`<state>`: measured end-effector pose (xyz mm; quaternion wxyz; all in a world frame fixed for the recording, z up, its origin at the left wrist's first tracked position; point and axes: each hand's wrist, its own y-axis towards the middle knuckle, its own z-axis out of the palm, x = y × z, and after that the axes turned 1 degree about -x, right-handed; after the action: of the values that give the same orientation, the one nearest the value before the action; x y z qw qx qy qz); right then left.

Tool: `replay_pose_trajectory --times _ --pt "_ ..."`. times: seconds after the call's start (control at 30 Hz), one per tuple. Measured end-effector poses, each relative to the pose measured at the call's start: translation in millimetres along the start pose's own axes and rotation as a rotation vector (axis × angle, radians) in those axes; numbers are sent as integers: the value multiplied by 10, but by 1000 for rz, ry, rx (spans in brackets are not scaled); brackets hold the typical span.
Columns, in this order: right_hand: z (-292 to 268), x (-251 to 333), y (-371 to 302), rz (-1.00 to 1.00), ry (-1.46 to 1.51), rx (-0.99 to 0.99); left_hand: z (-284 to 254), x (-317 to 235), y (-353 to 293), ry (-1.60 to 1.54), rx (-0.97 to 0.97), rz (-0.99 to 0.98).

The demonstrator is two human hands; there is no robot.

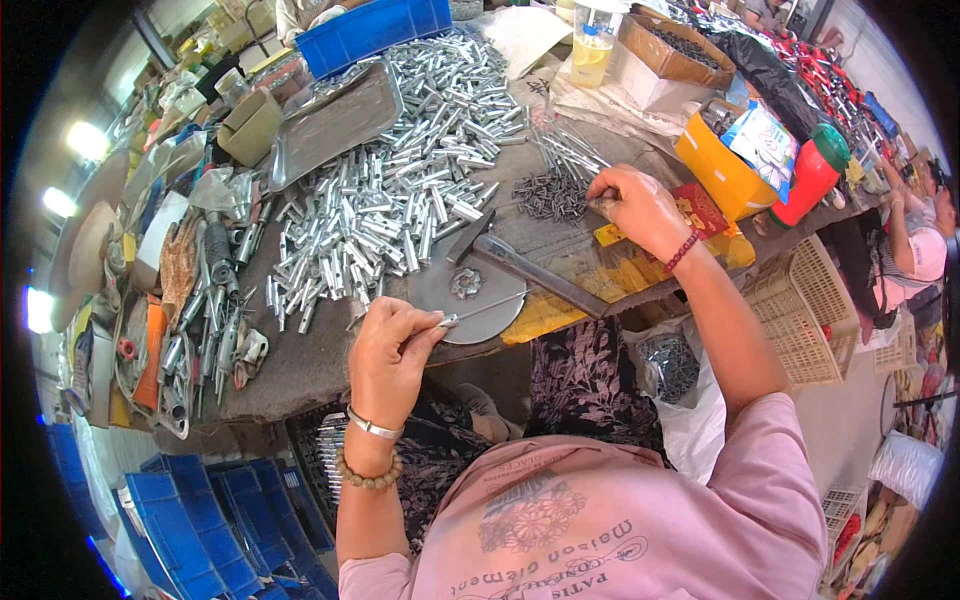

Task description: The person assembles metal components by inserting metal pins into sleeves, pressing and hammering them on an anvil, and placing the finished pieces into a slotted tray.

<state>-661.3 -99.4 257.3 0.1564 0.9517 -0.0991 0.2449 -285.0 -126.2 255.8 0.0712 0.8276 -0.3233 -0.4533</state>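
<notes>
Left hand [385, 345]: fingers pinched narrow on thin metal rod [480, 308], rod projecting rightward from fingertips over round metal disc [470, 290]. Right hand [635, 205]: fingertips closed down into pile of small dark pins [548, 195]. Hammer [520, 262] lying across disc, between both hands.

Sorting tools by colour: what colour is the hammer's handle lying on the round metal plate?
Dark grey-brown handle, metal-looking, seen best in the head view, lying between both hands.

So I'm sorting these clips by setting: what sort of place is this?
Probably a small hardware assembly workshop: a workbench heaped with short metal tubes, a hammer on a round metal plate, and blue crates below.
</notes>
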Motion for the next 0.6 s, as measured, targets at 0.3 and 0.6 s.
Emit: replay_pose_trajectory --times 0.3,0.6 --pt "-46 -66 -31 -137 -117 49 -3 -23 4 0 0 -20" --pt "-102 488 -103 -299 19 -72 -7 -25 2 12 10 -16"
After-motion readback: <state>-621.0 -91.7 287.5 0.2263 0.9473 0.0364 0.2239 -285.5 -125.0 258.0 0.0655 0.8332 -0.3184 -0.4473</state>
